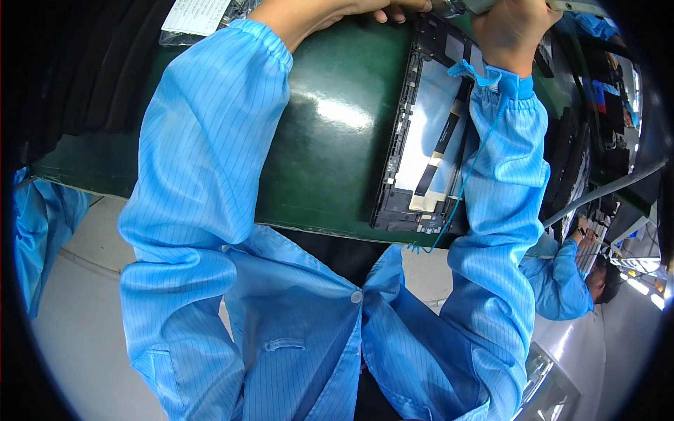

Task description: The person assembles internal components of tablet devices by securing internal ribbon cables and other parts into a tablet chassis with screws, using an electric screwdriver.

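A black, open device frame [404, 133], tablet-like, lies lengthwise on the green table, with a silver plate inside and dark flat cables across it. Beyond its far end my right hand [516, 28] is closed round a pale grey tool, mostly cut off by the upper edge. A blue wrist strap [516, 85] with a thin cord circles my right wrist; the cord hangs over the frame's right side. My left hand [382, 10] is at the upper edge with its fingers curled, close to a shiny metal part [449, 8]. What those fingers hold is hidden.
The green table [323, 161] has its near edge just before my body. A bag with a white label [195, 15] lies far left, beside dark stacked material [77, 77]. Black parts [565, 154] stand right of my arm, near a grey bar [607, 191]. A co-worker [565, 281] sits at right.
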Demonstrator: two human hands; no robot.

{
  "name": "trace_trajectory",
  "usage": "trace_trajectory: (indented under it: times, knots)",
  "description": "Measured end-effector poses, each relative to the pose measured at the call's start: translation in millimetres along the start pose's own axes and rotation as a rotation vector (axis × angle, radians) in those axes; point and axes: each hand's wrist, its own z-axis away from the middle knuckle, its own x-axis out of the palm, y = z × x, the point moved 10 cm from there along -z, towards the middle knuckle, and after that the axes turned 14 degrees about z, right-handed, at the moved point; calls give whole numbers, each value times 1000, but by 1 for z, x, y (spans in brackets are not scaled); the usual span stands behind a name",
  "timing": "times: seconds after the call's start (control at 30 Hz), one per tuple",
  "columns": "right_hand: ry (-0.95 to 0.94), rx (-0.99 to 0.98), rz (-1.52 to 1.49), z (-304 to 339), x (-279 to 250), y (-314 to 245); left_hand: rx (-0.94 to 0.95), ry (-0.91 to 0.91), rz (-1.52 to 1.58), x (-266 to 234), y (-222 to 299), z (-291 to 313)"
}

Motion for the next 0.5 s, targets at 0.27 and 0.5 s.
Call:
trace_trajectory:
  times: [0.27,0.5]
  knots:
    - [0,-1,-15,0,1,1,-4,32,-16,-2,5,3]
    - [11,-51,2,0,-6,1,0,4,-20,0,-1,-4]
